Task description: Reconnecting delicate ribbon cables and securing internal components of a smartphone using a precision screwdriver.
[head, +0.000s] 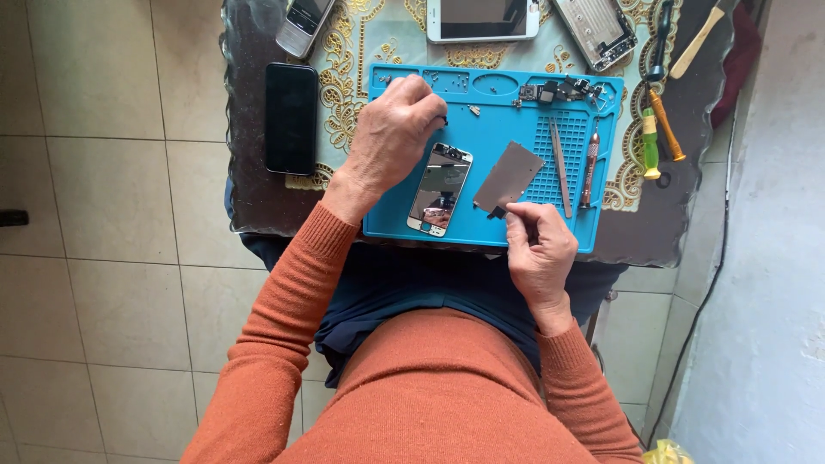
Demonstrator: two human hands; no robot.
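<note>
Blue repair mat (507, 228) carries the phone screen (439, 189); left hand (391, 137) pinches closed above it, right hand (540, 249) grips the metal plate's (509, 176) corner. Best lift gently, keeping screws sorted.

A reflective screen panel (439, 189) lies on the blue mat (391, 219); a black phone (291, 118) and a white phone (482, 19) rest, screens dark, on the bench (249, 198).

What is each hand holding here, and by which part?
The right hand pinches the grey metal plate at its lower corner. The left hand is closed above the phone screen; its contents cannot be told.
</note>
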